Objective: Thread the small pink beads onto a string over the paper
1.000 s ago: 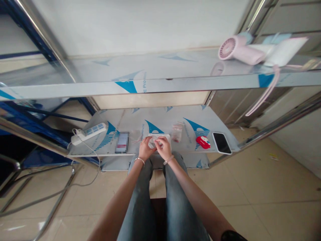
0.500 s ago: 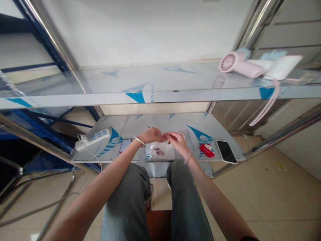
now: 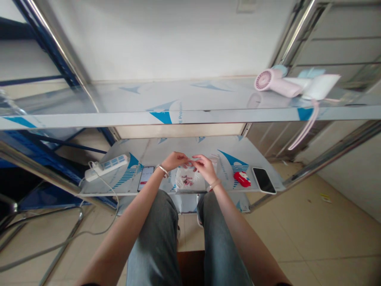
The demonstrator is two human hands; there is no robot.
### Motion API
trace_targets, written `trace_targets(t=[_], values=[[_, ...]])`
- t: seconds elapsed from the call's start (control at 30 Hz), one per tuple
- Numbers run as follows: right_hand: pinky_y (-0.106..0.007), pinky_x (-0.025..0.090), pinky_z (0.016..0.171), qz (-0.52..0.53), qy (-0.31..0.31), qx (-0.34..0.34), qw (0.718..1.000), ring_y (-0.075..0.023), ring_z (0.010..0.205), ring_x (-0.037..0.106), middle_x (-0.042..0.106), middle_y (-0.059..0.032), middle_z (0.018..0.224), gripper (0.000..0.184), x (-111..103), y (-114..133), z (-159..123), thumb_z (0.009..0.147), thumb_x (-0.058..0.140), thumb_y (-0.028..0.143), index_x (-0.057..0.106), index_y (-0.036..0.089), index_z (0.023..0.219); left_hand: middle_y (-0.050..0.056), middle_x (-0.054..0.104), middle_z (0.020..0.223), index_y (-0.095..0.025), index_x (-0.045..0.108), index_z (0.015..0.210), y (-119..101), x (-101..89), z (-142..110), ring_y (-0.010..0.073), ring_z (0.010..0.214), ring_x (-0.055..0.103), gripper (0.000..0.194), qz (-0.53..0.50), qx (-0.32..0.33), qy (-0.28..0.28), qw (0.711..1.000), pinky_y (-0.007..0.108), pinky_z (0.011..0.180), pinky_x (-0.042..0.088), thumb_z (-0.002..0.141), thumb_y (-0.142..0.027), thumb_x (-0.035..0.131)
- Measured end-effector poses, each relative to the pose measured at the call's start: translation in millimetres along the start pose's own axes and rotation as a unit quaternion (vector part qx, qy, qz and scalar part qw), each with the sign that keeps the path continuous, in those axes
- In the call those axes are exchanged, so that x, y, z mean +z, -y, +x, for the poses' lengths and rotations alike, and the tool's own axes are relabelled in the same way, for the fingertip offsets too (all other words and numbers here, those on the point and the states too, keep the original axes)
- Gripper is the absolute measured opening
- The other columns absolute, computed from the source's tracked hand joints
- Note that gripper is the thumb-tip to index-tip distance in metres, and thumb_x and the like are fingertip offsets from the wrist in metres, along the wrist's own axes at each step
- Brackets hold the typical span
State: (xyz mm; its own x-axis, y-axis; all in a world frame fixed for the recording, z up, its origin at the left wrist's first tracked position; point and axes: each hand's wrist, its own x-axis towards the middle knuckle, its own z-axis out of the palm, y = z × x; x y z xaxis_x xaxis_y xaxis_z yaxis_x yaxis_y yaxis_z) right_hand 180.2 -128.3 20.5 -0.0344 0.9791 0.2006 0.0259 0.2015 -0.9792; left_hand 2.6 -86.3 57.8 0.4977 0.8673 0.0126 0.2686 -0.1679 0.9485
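My left hand (image 3: 176, 160) and my right hand (image 3: 204, 166) meet above the lower shelf, fingertips pinched close together. Between them is something small and clear, perhaps a bit of plastic, too small to make out. Just below the hands lies a white packet (image 3: 195, 183) in clear wrapping, with small dark red pieces or print on its left part. Part of its far side is hidden behind my fingers. To the left of my left wrist, a phone with a lit screen (image 3: 145, 177) rests on the shelf.
The lower shelf (image 3: 166, 145) also bears a white power strip (image 3: 108, 166) with a cable at left, a red item (image 3: 242, 179) and a white-framed phone (image 3: 264, 180) at right. Above runs an upper shelf (image 3: 125, 118) holding a pink handheld fan (image 3: 278, 82). My knees are under the lower shelf's front edge.
The view has shifted slightly, so the things at right appear farther left. My hands stay together over the packet, with the right fingers a little more spread.
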Motion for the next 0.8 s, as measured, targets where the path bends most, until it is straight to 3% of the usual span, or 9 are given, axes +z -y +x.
trace_targets(t=[0.17,0.27,0.5,0.67,0.8], values=[[-0.022,0.047,0.057,0.066,0.012,0.056,0.996,-0.0149,0.067,0.067,0.071,-0.0066,0.085,0.044,4,-11,-4,0.069,0.073,0.053,0.066,0.015,0.090,0.005,0.074,0.072,-0.014,0.071,0.075,10,-9.8,-6,0.0156,0.065,0.069,0.025,0.030,0.017,-0.054,0.998,0.025,0.066,0.057,0.080,-0.039,0.069],[-0.022,0.047,0.059,0.093,0.002,0.071,0.993,-0.0148,0.068,0.068,0.071,-0.0057,0.084,0.043,12,-15,-8,0.068,0.074,0.052,0.066,0.015,0.089,0.007,0.074,0.072,-0.013,0.069,0.076,17,-14.7,-13,0.0173,0.064,0.070,0.027,0.008,0.004,-0.054,0.999,0.028,0.065,0.057,0.078,-0.039,0.072],[-0.020,0.045,0.057,0.062,-0.022,0.046,0.997,-0.0138,0.070,0.065,0.070,-0.0046,0.084,0.039,19,6,0,0.068,0.072,0.049,0.064,0.016,0.088,0.008,0.074,0.074,-0.013,0.065,0.075,26,-28.6,-32,0.0203,0.075,0.072,0.030,-0.017,-0.004,-0.100,0.995,0.033,0.077,0.057,0.069,-0.039,0.079],[-0.017,0.044,0.055,-0.001,0.074,0.085,0.994,-0.0123,0.072,0.065,0.071,-0.0051,0.086,0.031,16,26,11,0.074,0.071,0.042,0.069,0.015,0.089,0.009,0.075,0.081,-0.014,0.067,0.081,27,-36.8,-43,0.0207,0.081,0.071,0.034,-0.016,0.001,-0.109,0.994,0.032,0.077,0.056,0.074,-0.047,0.073],[-0.014,0.041,0.049,-0.077,0.173,0.132,0.973,-0.0089,0.062,0.062,0.072,-0.0042,0.082,0.018,16,35,20,0.078,0.071,0.030,0.071,0.013,0.085,0.008,0.075,0.080,-0.014,0.064,0.084,29,-37.2,-42,0.0194,0.076,0.072,0.044,-0.056,-0.015,-0.099,0.993,0.031,0.073,0.055,0.067,-0.052,0.078]])
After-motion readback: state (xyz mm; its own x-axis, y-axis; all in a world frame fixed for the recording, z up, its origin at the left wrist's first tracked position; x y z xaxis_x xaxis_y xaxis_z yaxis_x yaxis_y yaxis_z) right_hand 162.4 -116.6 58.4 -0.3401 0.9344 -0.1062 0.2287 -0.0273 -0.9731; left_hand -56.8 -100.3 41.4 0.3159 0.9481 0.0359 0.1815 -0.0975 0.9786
